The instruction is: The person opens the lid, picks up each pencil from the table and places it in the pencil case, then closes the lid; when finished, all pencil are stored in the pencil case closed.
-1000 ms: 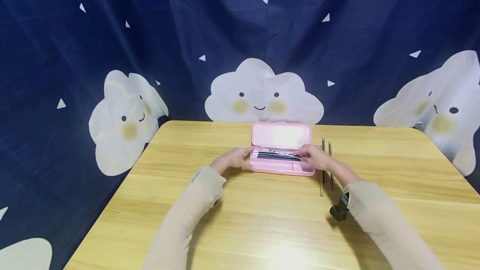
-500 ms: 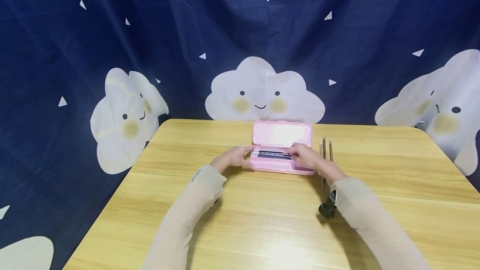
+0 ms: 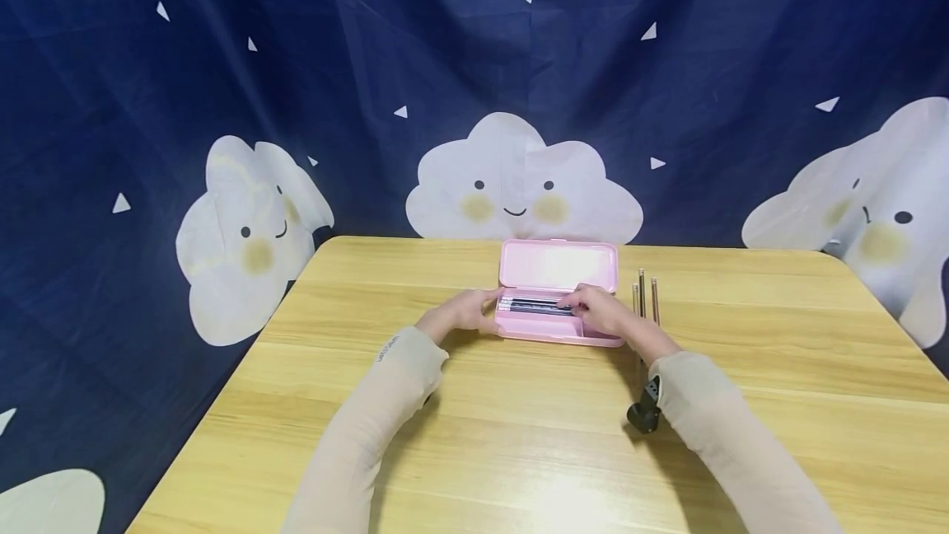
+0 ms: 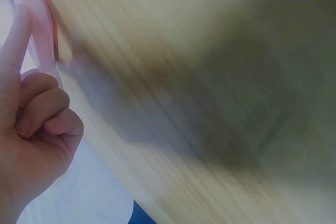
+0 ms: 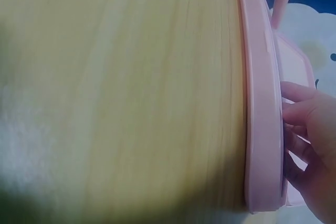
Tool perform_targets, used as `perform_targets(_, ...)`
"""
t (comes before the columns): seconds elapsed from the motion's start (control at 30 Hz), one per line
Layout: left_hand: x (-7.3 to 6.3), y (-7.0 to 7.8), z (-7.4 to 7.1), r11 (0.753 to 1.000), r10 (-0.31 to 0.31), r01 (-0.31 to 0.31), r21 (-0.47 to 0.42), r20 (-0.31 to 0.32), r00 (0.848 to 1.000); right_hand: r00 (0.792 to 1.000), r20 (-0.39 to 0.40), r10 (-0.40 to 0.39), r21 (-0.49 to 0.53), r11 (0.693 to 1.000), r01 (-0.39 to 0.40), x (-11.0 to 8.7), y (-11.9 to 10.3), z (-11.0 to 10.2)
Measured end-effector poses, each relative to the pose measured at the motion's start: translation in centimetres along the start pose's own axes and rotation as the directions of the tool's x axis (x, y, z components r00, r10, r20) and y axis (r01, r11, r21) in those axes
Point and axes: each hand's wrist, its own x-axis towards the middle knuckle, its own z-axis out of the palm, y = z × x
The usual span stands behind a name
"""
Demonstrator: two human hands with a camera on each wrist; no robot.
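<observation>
A pink pencil case (image 3: 537,328) lies on the table with its lid (image 3: 559,264) raised at the back. In its rear compartment several dark pencils (image 3: 530,306) lie side by side, pale ends to the left. My left hand (image 3: 467,311) grips the case's left end; in the left wrist view its other fingers (image 4: 44,98) are curled beside the case. My right hand (image 3: 596,309) reaches in over the right part of the pencils, thumb and forefinger close together as if pinching a pencil. The right wrist view shows these fingers (image 5: 299,111) at the rim, their tips hidden behind the wall.
To the right of the case, several loose pencils (image 3: 656,299) lie on the wooden table (image 3: 489,435), partly under my right forearm. A black wrist camera (image 3: 643,414) hangs below the right sleeve. A blue curtain (image 3: 474,48) with cloud faces stands behind the table.
My right hand has moved left inside the case; the patterned pencil that lay slanted over the others now lies in line with them. My left hand has stayed at the case's left end.
</observation>
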Motion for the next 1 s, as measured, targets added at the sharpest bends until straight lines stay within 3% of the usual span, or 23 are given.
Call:
perform_targets(0.33, 0.1, -0.1, 0.2, 1.0, 0.018, -0.018, -0.002, 0.002, 1.0, 0.998, -0.041, 0.045, 0.103, 0.994, -0.041, -0.5, 0.3, 0.0)
perform_targets(0.57, 0.2, -0.1, 0.1, 1.0, 0.022, -0.022, 0.001, 0.003, 1.0, 0.994, -0.088, 0.072, 0.149, 0.987, -0.058, -1.3, 0.7, -1.2)
perform_targets(1.0, -0.2, 0.2, -0.1, 1.0, 0.011, -0.011, -0.003, 0.001, 1.0, 0.984, -0.163, 0.072, 0.129, 0.99, -0.051, -4.7, 2.4, -3.6)
